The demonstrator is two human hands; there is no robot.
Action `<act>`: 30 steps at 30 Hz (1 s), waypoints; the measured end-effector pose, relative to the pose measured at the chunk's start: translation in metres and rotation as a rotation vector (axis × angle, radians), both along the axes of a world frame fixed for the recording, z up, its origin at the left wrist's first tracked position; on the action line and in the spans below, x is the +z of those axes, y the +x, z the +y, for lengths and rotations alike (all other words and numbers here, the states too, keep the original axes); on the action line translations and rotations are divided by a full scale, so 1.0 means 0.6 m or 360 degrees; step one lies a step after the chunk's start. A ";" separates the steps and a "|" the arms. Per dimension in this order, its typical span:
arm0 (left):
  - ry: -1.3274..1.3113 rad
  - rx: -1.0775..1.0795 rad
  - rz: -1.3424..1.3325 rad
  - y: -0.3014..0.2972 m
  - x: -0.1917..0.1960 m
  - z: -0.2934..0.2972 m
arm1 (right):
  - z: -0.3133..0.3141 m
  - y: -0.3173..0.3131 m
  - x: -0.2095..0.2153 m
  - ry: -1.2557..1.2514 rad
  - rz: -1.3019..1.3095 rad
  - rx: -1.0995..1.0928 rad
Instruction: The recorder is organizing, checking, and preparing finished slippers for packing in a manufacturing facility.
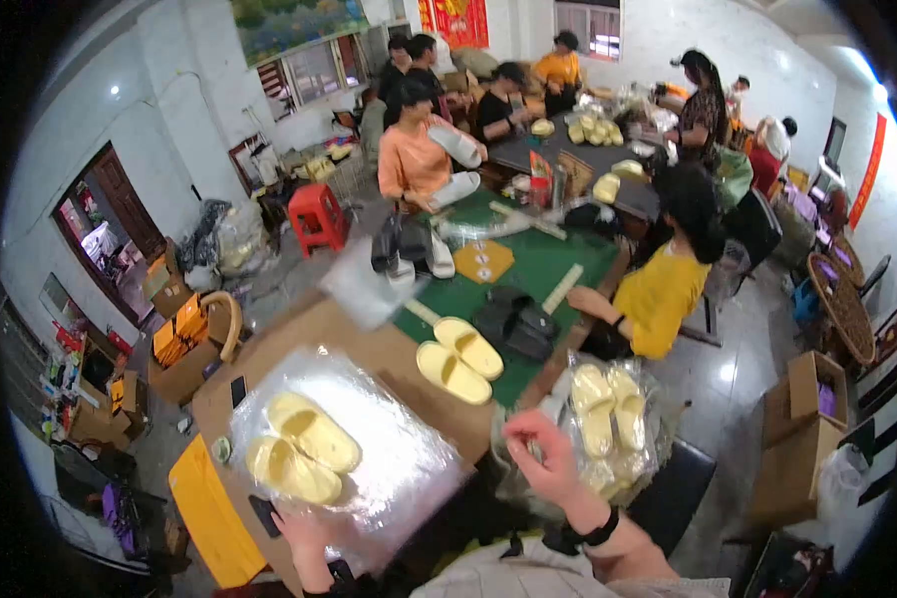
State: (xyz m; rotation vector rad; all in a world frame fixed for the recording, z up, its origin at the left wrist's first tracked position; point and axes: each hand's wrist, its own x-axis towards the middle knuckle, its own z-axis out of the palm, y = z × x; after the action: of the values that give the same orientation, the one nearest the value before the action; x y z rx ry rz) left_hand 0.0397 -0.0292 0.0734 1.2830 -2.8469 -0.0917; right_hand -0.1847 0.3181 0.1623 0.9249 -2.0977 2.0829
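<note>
A pair of pale yellow slippers (304,448) lies on a stack of clear plastic bags (399,468) on the near table. My left hand (309,533) is low at the stack's near edge, just below these slippers. Its fingers are blurred, and a small dark object (264,515) sits beside them. My right hand (550,460) hovers left of bagged yellow slippers (608,409), its fingers half curled and apart from the thumb, with nothing visible in it. Another yellow pair (458,361) rests farther ahead at the board's edge, beside black slippers (516,321).
Across the green tabletop (488,224), a person in orange (416,159) holds grey-white slippers. A person in yellow (658,299) sits at the right. A phone (238,391) lies at the table's left edge, above a yellow stool (214,518). Cartons (797,439) stand at far right.
</note>
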 end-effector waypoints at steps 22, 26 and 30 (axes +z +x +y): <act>0.1115 -0.1041 -0.0376 -0.171 0.064 0.336 | 0.226 -0.010 0.210 -0.1362 0.0138 0.1564; 0.1333 -0.1036 -0.0623 -0.250 -0.054 0.359 | 0.254 -0.023 0.134 -0.1172 0.0086 0.1333; 0.1925 -0.0915 -0.0409 -0.289 -0.278 0.345 | 0.250 -0.083 -0.030 -0.0045 -0.0059 0.0201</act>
State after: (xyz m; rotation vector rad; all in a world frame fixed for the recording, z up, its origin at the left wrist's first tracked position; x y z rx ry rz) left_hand -0.1337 0.1779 -0.0932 0.3467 -3.2643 -1.9789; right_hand -0.2344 0.4680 0.1445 1.0496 -2.0722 2.1995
